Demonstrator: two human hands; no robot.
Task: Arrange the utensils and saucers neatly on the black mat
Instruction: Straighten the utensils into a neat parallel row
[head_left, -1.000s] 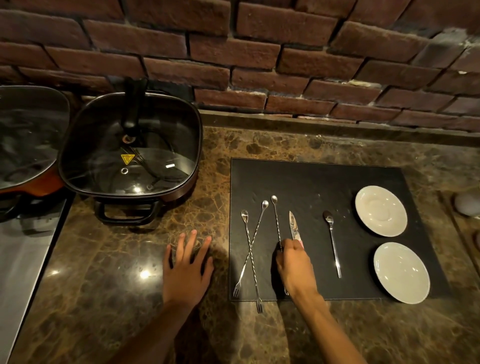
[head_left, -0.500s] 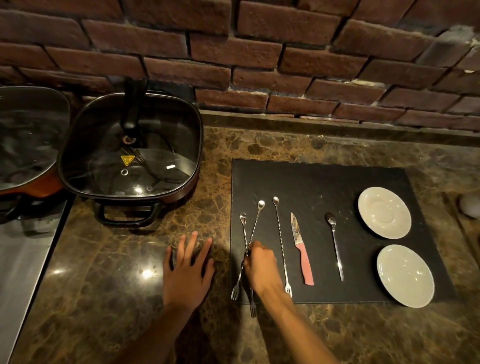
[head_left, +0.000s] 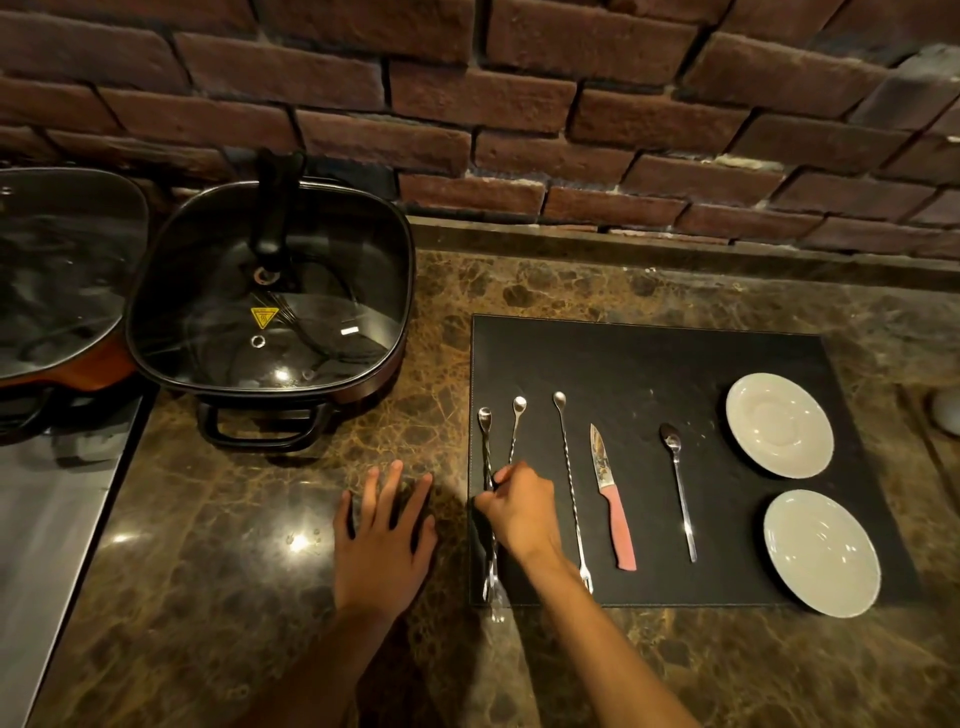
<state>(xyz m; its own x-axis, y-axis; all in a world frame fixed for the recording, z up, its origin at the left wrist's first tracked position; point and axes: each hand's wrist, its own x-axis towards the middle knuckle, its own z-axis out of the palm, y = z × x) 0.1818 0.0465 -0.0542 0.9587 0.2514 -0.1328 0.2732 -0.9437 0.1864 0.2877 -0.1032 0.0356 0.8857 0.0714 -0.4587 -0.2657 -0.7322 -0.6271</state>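
Note:
A black mat (head_left: 649, 364) lies on the marble counter. Two twisted bar spoons with fork ends lie close together at its left edge, the left one (head_left: 485, 441) and the right one (head_left: 517, 423). My right hand (head_left: 519, 506) pinches them at their middles. Right of them lie a third long bar spoon (head_left: 569, 478), a pink-handled knife (head_left: 613, 504) and a small teaspoon (head_left: 678, 483), all roughly parallel. Two white saucers sit at the mat's right, one behind (head_left: 779, 425) and one in front (head_left: 822, 552). My left hand (head_left: 384, 535) rests flat on the counter, left of the mat.
A square black electric pan with a glass lid (head_left: 270, 306) stands at the back left, beside another lidded pan (head_left: 57, 275) at the left edge. A brick wall (head_left: 519, 104) runs behind the counter. A metal surface (head_left: 52, 519) borders the counter on the left.
My right hand let go of the knife and the third bar spoon and moved left to the two crossed bar spoons. These now lie nearly parallel instead of crossed. My left hand stayed put.

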